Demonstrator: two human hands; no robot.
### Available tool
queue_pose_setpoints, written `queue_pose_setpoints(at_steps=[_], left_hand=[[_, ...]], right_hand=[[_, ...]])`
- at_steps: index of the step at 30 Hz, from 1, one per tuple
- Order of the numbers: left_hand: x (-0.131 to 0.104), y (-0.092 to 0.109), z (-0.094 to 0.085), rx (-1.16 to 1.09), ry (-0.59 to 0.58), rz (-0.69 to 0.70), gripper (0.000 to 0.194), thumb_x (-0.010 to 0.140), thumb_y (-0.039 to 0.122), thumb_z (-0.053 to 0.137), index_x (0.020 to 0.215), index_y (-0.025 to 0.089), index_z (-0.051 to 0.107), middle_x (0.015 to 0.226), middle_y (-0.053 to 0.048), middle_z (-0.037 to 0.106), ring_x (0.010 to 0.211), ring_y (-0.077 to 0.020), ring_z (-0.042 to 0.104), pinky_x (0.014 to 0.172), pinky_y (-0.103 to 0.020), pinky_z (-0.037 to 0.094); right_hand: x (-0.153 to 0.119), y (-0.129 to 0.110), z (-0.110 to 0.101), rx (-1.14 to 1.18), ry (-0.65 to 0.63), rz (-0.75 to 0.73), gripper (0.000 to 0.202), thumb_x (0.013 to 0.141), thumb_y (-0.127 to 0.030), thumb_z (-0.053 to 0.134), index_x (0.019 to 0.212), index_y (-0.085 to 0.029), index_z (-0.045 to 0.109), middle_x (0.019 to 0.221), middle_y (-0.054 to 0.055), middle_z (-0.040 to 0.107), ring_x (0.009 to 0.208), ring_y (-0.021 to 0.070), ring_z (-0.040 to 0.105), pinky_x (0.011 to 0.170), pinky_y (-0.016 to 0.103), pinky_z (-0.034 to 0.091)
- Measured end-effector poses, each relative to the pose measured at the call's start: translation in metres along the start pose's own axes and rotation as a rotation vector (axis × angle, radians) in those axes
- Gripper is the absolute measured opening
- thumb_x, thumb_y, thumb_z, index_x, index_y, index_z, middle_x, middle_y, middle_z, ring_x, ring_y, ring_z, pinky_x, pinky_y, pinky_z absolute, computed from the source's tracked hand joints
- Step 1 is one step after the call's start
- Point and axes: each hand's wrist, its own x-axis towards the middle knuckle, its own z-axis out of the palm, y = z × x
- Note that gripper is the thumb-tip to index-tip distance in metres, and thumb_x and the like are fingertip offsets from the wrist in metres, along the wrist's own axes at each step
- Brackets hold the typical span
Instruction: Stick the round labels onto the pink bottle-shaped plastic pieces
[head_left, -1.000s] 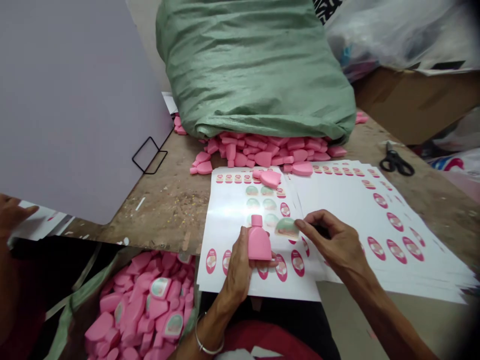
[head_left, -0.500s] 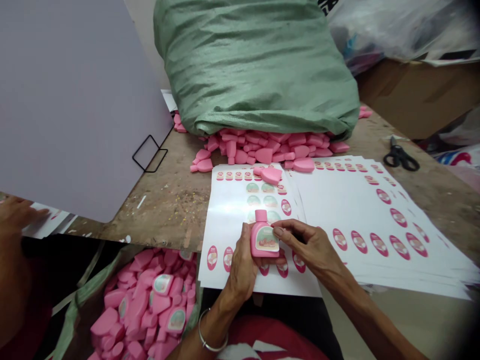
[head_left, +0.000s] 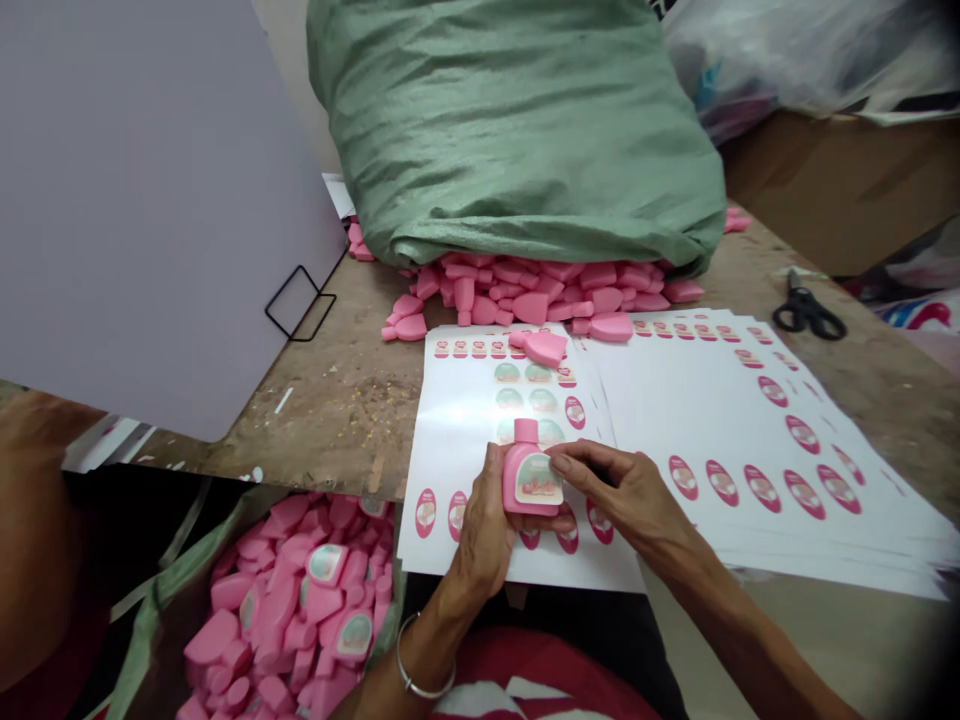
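Observation:
A small pink bottle (head_left: 525, 490) stands upright in my left hand (head_left: 486, 520), whose fingers wrap round its left side and underside. A green and cream label (head_left: 538, 482) lies on the bottle's front. My right hand (head_left: 619, 485) pinches the label's upper right edge between thumb and forefinger. Under both hands is a white sticker sheet (head_left: 457, 430) with green and pink labels. Another pink bottle (head_left: 545, 348) lies on the sheet's top edge.
A green sack (head_left: 517, 130) rests behind a heap of pink bottles (head_left: 529, 300). More sticker sheets (head_left: 660, 400) and black scissors (head_left: 808, 312) are on the right. An open bag of pink bottles (head_left: 300, 600) sits lower left. Another person's arm (head_left: 37, 540) is at the far left, beside a grey panel (head_left: 150, 200).
The other person's arm at the far left has shifted, and its hand is no longer clearly visible. My hands keep nearly the same pose on the bottle and label.

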Motion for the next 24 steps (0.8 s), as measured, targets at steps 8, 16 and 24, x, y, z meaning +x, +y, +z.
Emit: queue_pose_setpoints(at_steps=[8,16,24], left_hand=[[0.0001,0.0000,0.0014,-0.009,0.004,-0.018,0.063,0.085,0.066,0.037,0.112,0.013,0.058,0.081,-0.007,0.067,0.053,-0.0162,0.066,0.045,-0.023,0.049],[0.0003,0.0005,0.0011,-0.035,-0.043,0.006,0.061,0.085,0.064,0.037,0.113,0.015,0.059,0.075,-0.005,0.067,0.054,-0.0165,0.066,0.048,-0.024,0.050],[-0.0003,0.0028,0.0013,-0.102,-0.120,0.051,0.052,0.087,0.058,0.042,0.107,0.013,0.059,0.083,-0.007,0.065,0.066,-0.0164,0.065,0.054,-0.026,0.054]], right_hand=[[0.0020,0.0043,0.0017,-0.036,0.009,-0.043,0.035,0.072,-0.052,0.066,0.080,-0.019,0.071,0.072,0.003,0.067,0.067,0.0162,0.061,0.059,0.025,0.051],[0.0015,0.0065,0.0035,-0.027,0.028,-0.024,0.037,0.071,-0.054,0.066,0.082,-0.019,0.071,0.068,0.002,0.066,0.059,0.0148,0.058,0.050,0.024,0.049],[0.0005,0.0049,0.0044,-0.015,0.037,-0.043,0.036,0.073,-0.052,0.066,0.083,-0.017,0.070,0.073,0.003,0.067,0.066,0.0150,0.059,0.057,0.024,0.049]])
